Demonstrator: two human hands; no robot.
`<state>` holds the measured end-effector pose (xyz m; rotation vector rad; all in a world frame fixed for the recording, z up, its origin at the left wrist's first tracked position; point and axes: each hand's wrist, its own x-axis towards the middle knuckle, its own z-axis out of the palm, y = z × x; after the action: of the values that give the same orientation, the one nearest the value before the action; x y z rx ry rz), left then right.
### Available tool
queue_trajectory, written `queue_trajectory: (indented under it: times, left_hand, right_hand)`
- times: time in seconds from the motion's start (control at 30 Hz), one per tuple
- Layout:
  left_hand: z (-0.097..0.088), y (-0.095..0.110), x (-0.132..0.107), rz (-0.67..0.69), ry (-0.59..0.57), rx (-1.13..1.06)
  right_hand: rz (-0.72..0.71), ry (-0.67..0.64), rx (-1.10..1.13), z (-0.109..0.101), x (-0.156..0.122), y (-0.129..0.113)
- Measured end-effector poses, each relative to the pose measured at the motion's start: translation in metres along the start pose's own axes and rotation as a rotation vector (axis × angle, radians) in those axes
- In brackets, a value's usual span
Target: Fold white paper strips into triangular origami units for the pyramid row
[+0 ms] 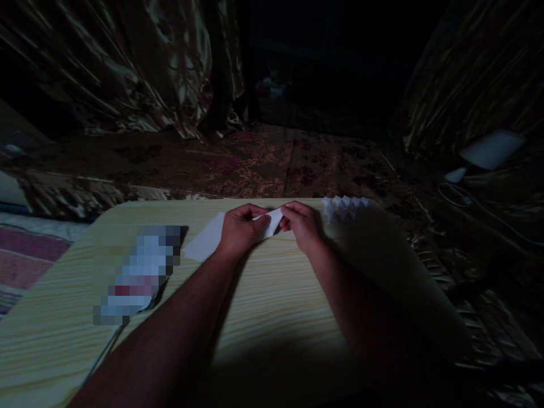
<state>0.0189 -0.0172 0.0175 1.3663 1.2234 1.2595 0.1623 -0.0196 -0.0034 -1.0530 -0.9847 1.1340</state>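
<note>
A folded piece of white paper (268, 223) is held between both hands above the far part of the wooden table. My left hand (243, 228) is closed on its left side, the thumb lying across the paper. At the upper right end, my right hand (301, 222) pinches a corner between thumb and fingers. A flat white paper sheet (204, 240) lies on the table just left of my left hand, partly covered by it. To the right of my right hand stand several small folded paper pieces (345, 208), set in rows with pointed tops.
On the left of the light wooden table (272, 317) lies a blurred-out device (144, 272) with a cable (102, 352). Patterned fabric (272, 158) covers a surface beyond. Curtains (178, 62) hang behind, and a white lamp-like object (493, 149) stands far right. The room is dark.
</note>
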Motion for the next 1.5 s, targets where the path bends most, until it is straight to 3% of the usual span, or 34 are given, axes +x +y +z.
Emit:
queue_trajectory:
  times: [0.33,0.6,1.5]
  left_hand:
    - [0.000,0.003,-0.002,-0.031,0.025,-0.019]
    - [-0.002,-0.005,0.002,-0.007,0.006,-0.049]
    - [-0.006,-0.012,0.006,-0.005,-0.001,-0.052]
  right_hand:
    - [-0.017,0.063,0.094,-0.002,0.002,-0.002]
    - [0.007,-0.048,-0.106,0.002,-0.002,-0.002]
    - [0.011,-0.072,-0.076,0.000,0.001,0.002]
